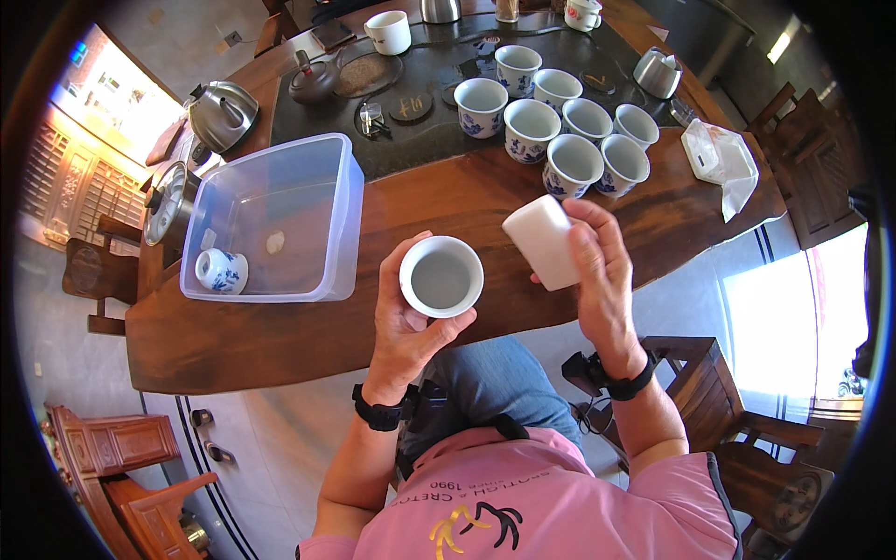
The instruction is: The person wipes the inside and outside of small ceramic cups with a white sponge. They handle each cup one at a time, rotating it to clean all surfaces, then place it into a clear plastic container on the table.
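My left hand (409, 308) grips a white porcelain cup (442, 276) around its side, its mouth facing up towards me. A white foam sponge block (544, 241) is held in my right hand (602, 262), a short way right of the cup and apart from it. Beyond the sponge stands a group of several blue-and-white porcelain cups (532, 131), upright at the table's far right. To the left, a clear plastic bin (280, 210) holds one blue-and-white cup (222, 271) lying on its side and a small pale piece (275, 242).
Behind the bin sit a steel kettle (224, 115) and a lidded pot (170, 203). A dark stone tea tray (413, 150) carries a clay teapot (313, 78), a white mug (388, 33) and glasses (372, 120). A steel pitcher (656, 73) and white plastic packet (721, 164) are at right.
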`<act>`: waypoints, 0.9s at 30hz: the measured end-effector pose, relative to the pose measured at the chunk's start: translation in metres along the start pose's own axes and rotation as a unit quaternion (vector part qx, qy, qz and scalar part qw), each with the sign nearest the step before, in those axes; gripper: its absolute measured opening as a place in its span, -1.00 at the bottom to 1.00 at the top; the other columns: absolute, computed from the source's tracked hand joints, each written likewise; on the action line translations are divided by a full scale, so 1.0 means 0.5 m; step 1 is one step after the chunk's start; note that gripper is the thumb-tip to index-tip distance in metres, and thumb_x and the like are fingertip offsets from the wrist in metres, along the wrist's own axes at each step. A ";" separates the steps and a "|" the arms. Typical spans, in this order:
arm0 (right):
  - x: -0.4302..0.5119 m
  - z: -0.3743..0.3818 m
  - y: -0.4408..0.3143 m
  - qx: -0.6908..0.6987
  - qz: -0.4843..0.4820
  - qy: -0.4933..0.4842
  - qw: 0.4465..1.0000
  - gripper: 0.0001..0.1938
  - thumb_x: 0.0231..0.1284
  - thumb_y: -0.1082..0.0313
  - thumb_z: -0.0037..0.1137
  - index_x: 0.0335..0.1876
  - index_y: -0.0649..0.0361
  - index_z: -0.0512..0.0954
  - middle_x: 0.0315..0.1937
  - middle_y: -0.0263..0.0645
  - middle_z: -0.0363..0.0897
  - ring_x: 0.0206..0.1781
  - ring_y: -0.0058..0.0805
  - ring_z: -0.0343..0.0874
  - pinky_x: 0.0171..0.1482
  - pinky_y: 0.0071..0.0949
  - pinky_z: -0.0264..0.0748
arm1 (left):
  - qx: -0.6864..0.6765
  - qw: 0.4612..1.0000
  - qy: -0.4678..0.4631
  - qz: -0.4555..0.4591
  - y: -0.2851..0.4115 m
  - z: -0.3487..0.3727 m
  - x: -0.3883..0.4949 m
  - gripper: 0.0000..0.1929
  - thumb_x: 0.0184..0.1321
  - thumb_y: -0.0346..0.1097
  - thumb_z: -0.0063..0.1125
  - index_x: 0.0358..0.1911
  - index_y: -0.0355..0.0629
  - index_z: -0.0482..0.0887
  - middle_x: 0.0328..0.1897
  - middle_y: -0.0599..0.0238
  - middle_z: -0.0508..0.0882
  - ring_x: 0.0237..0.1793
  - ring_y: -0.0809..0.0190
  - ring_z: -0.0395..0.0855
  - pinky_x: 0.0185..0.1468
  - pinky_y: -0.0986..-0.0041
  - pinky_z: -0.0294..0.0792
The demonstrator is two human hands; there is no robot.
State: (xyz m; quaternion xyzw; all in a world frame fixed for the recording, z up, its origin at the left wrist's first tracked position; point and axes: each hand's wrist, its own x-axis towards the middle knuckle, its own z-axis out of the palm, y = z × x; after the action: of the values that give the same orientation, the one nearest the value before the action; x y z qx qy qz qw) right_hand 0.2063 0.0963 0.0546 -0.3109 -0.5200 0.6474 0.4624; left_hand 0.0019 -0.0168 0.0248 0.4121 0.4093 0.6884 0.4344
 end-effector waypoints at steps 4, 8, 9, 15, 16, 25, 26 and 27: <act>0.017 -0.011 -0.010 0.089 0.039 0.005 0.995 -0.53 0.77 -0.04 -0.14 0.45 0.17 0.41 0.04 -0.06 0.73 -0.16 -0.29 0.83 -0.28 -0.43 0.75 | -0.015 1.000 -0.009 -0.015 0.001 0.001 -0.003 -0.05 0.11 -0.64 0.55 0.56 -0.10 0.23 0.42 0.24 0.50 0.38 0.23 0.58 0.37 0.32 0.59; 0.015 -0.005 -0.026 0.148 0.099 -0.016 0.984 -0.46 0.70 -0.09 -0.04 0.46 0.20 0.43 0.07 -0.09 0.70 -0.11 -0.31 0.78 -0.17 -0.35 0.72 | 0.053 0.998 -0.018 0.016 -0.006 0.003 -0.003 -0.07 0.11 -0.61 0.58 0.52 -0.10 0.24 0.41 0.23 0.51 0.37 0.23 0.60 0.36 0.33 0.60; 0.011 -0.001 -0.033 0.093 0.071 -0.035 0.992 -0.44 0.67 -0.09 0.00 0.48 0.20 0.42 0.09 -0.10 0.70 -0.08 -0.32 0.77 -0.12 -0.35 0.72 | 0.063 0.998 -0.023 0.018 -0.008 0.004 -0.003 -0.08 0.11 -0.59 0.59 0.51 -0.10 0.24 0.41 0.23 0.51 0.37 0.23 0.60 0.37 0.33 0.59; -0.001 0.003 -0.094 -0.194 -0.136 -0.176 0.955 -0.35 0.33 0.47 0.32 0.54 0.13 0.42 0.20 -0.13 0.70 0.13 -0.38 0.74 0.17 -0.34 0.68 | 0.067 0.997 -0.027 0.002 -0.013 0.008 -0.002 -0.05 0.10 -0.51 0.66 0.51 -0.09 0.24 0.43 0.20 0.53 0.38 0.22 0.59 0.41 0.29 0.54; 0.006 0.003 -0.099 -0.247 -0.188 -0.197 0.930 -0.34 0.22 0.57 0.33 0.48 0.12 0.46 0.19 -0.11 0.72 0.16 -0.27 0.73 0.21 -0.27 0.67 | 0.064 0.997 -0.031 0.002 -0.013 0.007 -0.002 -0.05 0.09 -0.50 0.67 0.51 -0.09 0.25 0.42 0.20 0.54 0.38 0.21 0.59 0.42 0.29 0.52; 0.043 0.005 -0.122 -0.368 -0.321 -0.390 0.781 -0.68 -0.06 0.59 0.39 -0.12 0.10 0.74 0.23 -0.23 0.62 0.19 -0.02 0.54 0.15 -0.16 0.64 | 0.123 0.980 -0.150 -0.040 0.012 -0.001 0.003 -0.20 0.01 -0.23 0.75 0.34 -0.22 0.55 0.15 0.24 0.73 0.13 0.31 0.67 0.26 0.42 0.49; 0.041 0.009 -0.121 -0.371 -0.353 -0.383 0.769 -0.75 -0.07 0.47 0.38 -0.18 0.11 0.74 0.24 -0.25 0.58 0.20 -0.03 0.53 0.13 -0.16 0.64 | 0.100 0.982 -0.150 -0.056 0.018 -0.004 0.005 -0.21 0.02 -0.20 0.74 0.34 -0.23 0.56 0.14 0.24 0.73 0.11 0.31 0.67 0.24 0.42 0.49; 0.040 0.013 -0.118 -0.381 -0.379 -0.378 0.754 -0.75 -0.07 0.45 0.37 -0.18 0.11 0.74 0.22 -0.25 0.58 0.20 -0.03 0.53 0.12 -0.17 0.64 | 0.077 0.983 -0.149 -0.073 0.024 -0.008 0.006 -0.21 0.04 -0.18 0.73 0.33 -0.23 0.57 0.13 0.24 0.73 0.10 0.32 0.66 0.23 0.43 0.48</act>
State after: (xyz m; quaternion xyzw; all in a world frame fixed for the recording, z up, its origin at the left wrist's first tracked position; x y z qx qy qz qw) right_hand 0.2093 0.1139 0.1148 0.0312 -0.9313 0.2321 0.2791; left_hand -0.0056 -0.0181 0.0354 0.5114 0.4209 0.5524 0.5061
